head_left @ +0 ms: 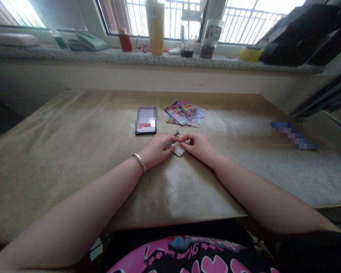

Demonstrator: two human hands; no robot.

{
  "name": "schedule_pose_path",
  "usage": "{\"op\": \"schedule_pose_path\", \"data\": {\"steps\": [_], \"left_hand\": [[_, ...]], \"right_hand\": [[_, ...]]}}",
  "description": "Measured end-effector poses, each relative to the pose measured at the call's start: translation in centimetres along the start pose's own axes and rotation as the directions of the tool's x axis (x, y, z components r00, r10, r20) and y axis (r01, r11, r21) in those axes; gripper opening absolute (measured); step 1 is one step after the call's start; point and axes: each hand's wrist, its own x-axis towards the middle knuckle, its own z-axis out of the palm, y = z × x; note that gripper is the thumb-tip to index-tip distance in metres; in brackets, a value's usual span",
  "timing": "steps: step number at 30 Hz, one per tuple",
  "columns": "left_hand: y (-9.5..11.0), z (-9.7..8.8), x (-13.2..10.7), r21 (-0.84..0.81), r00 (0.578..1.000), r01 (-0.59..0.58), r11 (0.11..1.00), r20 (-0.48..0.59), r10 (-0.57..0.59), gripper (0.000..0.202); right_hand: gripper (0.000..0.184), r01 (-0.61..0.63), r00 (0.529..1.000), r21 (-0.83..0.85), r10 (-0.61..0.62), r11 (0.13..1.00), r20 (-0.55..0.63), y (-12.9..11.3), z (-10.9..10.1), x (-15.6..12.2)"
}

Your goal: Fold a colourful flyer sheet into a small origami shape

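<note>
My left hand [157, 149] and my right hand [198, 146] meet at the middle of the table [74, 151], fingertips pinched together on a small folded piece of paper [178, 150]. The paper is white with a coloured tip showing between the fingers, and its lower corner rests on the tabletop. A silver bracelet [139, 162] sits on my left wrist. Both forearms lie on the table.
A phone [146, 121] lies just beyond my left hand. A stack of colourful printed papers [184, 113] sits beside it. A blurred blue object [294, 133] lies at the right. Bottles and jars [156, 26] line the window sill behind.
</note>
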Motion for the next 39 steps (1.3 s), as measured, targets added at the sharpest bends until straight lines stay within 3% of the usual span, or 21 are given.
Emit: {"op": "schedule_pose_path", "data": {"steps": [3,6,13,20,33,35,39], "left_hand": [[-0.1,0.1,0.0,0.060,1.000,0.013,0.998,0.005,-0.013,0.028],[-0.2,0.2,-0.1,0.049,1.000,-0.005,0.999,-0.008,0.005,0.023],[-0.1,0.1,-0.3,0.141,0.993,-0.104,0.985,-0.038,0.110,0.010],[0.7,-0.3,-0.4,0.252,0.997,-0.076,0.965,0.028,0.071,0.011],[0.8,-0.4,-0.5,0.289,0.995,-0.089,0.953,0.064,0.073,0.014],[0.7,-0.4,-0.5,0.281,0.995,-0.090,0.956,0.060,0.076,0.015],[0.5,-0.7,-0.6,0.238,0.994,-0.097,0.967,0.062,0.084,0.016]], "right_hand": [[0.012,0.108,0.994,-0.119,-0.111,0.987,-0.023,0.0,-0.1,0.0],[0.019,0.140,0.989,-0.173,-0.145,0.975,-0.018,0.1,-0.1,0.0],[0.032,0.131,0.991,-0.257,-0.127,0.957,0.034,-0.1,-0.3,-0.4],[0.038,0.122,0.992,-0.302,-0.108,0.946,0.063,-0.6,-0.8,-0.4],[0.048,0.173,0.981,-0.308,-0.137,0.935,0.134,-0.6,-1.1,-0.6],[0.043,0.195,0.977,-0.247,-0.164,0.949,0.137,-0.2,-1.2,-0.5],[0.014,0.173,0.983,-0.110,-0.163,0.979,0.090,0.6,-1.3,-0.1]]}}
